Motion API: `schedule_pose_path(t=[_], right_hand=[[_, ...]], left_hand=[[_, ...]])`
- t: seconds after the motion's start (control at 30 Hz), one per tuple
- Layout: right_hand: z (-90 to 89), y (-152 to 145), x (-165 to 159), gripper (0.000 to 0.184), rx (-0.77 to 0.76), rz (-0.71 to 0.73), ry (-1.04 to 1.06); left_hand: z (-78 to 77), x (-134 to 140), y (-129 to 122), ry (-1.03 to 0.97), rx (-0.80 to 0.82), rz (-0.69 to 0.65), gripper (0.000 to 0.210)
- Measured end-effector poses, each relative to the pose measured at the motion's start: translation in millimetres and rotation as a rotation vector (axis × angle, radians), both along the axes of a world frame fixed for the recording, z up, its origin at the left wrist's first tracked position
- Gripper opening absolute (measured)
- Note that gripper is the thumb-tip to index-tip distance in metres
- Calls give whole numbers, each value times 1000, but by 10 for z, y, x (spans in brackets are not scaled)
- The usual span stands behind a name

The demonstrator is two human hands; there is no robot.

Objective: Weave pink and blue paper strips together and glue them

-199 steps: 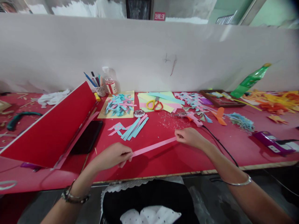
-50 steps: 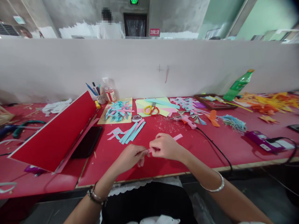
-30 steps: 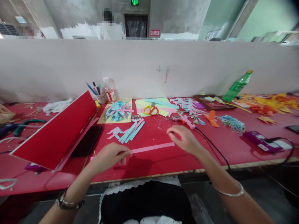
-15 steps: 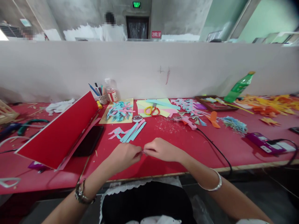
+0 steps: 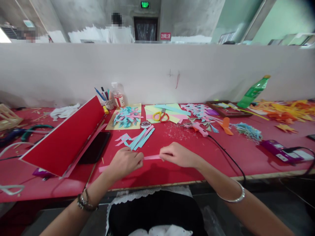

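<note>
A pink paper strip (image 5: 152,157) is stretched between my two hands, just above the red tabletop (image 5: 157,178) near its front edge. My left hand (image 5: 126,162) is closed on the strip, and a tail of pink paper sticks out behind it on the left. At the strip's right end, my right hand (image 5: 178,155) pinches it between thumb and fingers. Beyond my left hand lie loose blue and pink paper strips (image 5: 141,139). A roll of clear tape or similar small round item (image 5: 145,124) sits at their far end.
Yellow-and-red-handled scissors (image 5: 161,115) lie on paper sheets. A pink glue gun (image 5: 198,127) trails a black cord to the right. The red folded board (image 5: 66,137) stands tilted at left beside a dark tablet (image 5: 95,149). A green bottle (image 5: 254,91) leans against the partition.
My hands were close together and have moved apart, my right hand to the right and my left slightly left. The pink strip now shows stretched between them.
</note>
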State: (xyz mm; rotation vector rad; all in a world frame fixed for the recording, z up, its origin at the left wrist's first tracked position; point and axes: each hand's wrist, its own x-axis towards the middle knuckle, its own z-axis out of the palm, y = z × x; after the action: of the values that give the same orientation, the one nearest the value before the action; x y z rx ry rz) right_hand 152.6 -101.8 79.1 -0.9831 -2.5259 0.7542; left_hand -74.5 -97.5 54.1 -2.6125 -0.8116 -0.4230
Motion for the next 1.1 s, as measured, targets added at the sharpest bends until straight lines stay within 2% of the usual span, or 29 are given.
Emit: schedule_pose_path(t=[0.13, 0.23, 0.3, 0.37, 0.43, 0.5, 0.57, 0.63, 0.67, 0.8, 0.97, 1.03, 1.1], right_hand=[[-14, -6, 304, 27, -53, -64, 27], [-5, -44, 580, 27, -93, -148, 35], [-2, -62, 754, 27, -124, -262, 63], [-25, -64, 863, 29, -193, -362, 127], [-86, -58, 854, 31, -261, -394, 240], [-183, -55, 716, 34, -310, -387, 376], [-295, -63, 503, 34, -384, -371, 471], [-396, -80, 299, 33, -476, -306, 470], [-436, -87, 224, 32, -513, -269, 460], [-514, -100, 163, 30, -606, -197, 413], [-509, -210, 320, 31, -801, -140, 309], [-475, -285, 369, 31, -892, -27, 226], [-415, -331, 421, 31, -965, 100, 148]], left_hand=[[-1, -275, 39, 43, 4, 7, 22], [-21, -544, 78, 41, -69, 54, 22], [-29, -706, 116, 15, -161, 152, 22], [-32, -787, 152, -95, -260, 341, 22], [-37, -735, 170, -278, -484, 426, 23], [-53, -554, 167, -448, -858, 302, 24], [-74, -299, 151, -548, -1250, 96, 34], [-86, -46, 141, -672, -1432, -73, 44], [-86, 60, 142, -764, -1432, -98, 45], [-68, 267, 213, -1037, -1360, 16, 44], [-133, 86, 467, -1172, -1212, 97, 44], [-147, -25, 565, -1188, -1188, 136, 43], [-118, -82, 609, -1130, -1236, 134, 39]])
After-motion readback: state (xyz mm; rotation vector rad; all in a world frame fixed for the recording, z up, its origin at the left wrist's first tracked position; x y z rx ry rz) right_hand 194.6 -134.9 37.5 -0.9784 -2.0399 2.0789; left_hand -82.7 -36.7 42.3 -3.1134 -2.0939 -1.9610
